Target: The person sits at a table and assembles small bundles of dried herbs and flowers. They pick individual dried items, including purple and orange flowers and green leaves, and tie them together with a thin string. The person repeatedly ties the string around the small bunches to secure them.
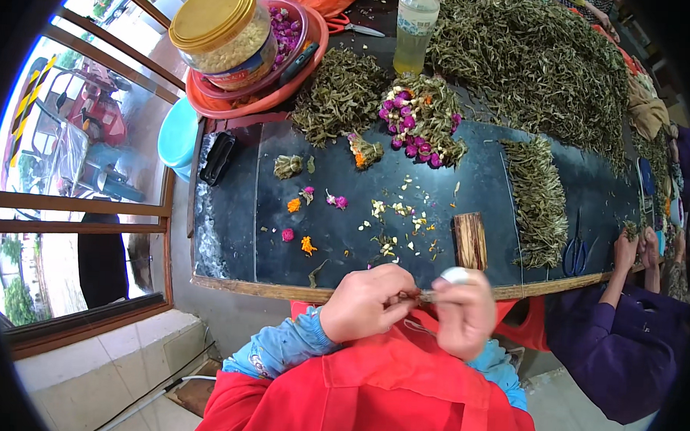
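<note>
My left hand is closed in a pinch just over the table's front edge. Close beside it, my right hand is also closed, slightly blurred. A thin brownish piece shows between the fingertips of both hands, too small to name. Something white and rounded sits at the top of my right hand; I cannot make out what it is. Right behind that hand lies a short wooden block. Small pale petals, orange flower heads and a pink flower head lie scattered beyond my left hand.
Bundled leaves with purple flowers lie mid-table. Behind stand a bottle and a leaf heap. A lidded jar sits in basins at far left. Rightward are a leaf row, blue scissors and a co-worker's hands.
</note>
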### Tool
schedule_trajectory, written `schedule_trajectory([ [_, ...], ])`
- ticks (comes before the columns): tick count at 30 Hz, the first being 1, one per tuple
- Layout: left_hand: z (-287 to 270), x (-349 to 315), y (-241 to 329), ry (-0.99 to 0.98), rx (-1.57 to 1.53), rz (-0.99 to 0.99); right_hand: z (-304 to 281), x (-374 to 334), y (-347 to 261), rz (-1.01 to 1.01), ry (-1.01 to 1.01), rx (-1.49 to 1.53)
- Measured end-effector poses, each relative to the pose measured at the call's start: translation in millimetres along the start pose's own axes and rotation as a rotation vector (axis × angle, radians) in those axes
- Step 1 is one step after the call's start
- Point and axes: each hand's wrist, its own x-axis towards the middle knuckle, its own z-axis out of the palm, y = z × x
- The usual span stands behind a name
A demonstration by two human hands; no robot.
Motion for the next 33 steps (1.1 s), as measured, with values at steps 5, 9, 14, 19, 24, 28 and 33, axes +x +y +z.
schedule_trajectory([
  [5,-7.6,-11.9,-31.9,-0.25,0.386,-0.007,-41.2,9.6,-23.6,-0.002,0.294,0.555],
  [9,-15.5,22.0,-46.0,0.103,0.479,0.081,-35.8,-2.2,-9.7,0.159,0.029,0.562],
  [14,-15.5,47.4,-52.7,0.02,0.718,0.057,-25.6,4.1,-13.3,0.318,-0.013,0.537],
  [19,-19.1,48.6,-52.8,0.072,0.637,0.013,-26.0,1.2,-6.9,0.484,-0.064,0.502],
  [24,-23.6,40.5,-25.2,0.032,-0.5,-0.465,0.0,6.9,15.8,0.438,-0.137,0.238],
  [28,-20.2,24.6,-26.8,0.062,-1.085,-0.488,8.1,7.5,14.0,0.42,-0.19,0.149],
  [33,-17.5,14.9,-33.4,0.07,-1.315,-0.462,7.8,8.8,9.4,0.436,-0.227,0.05],
])
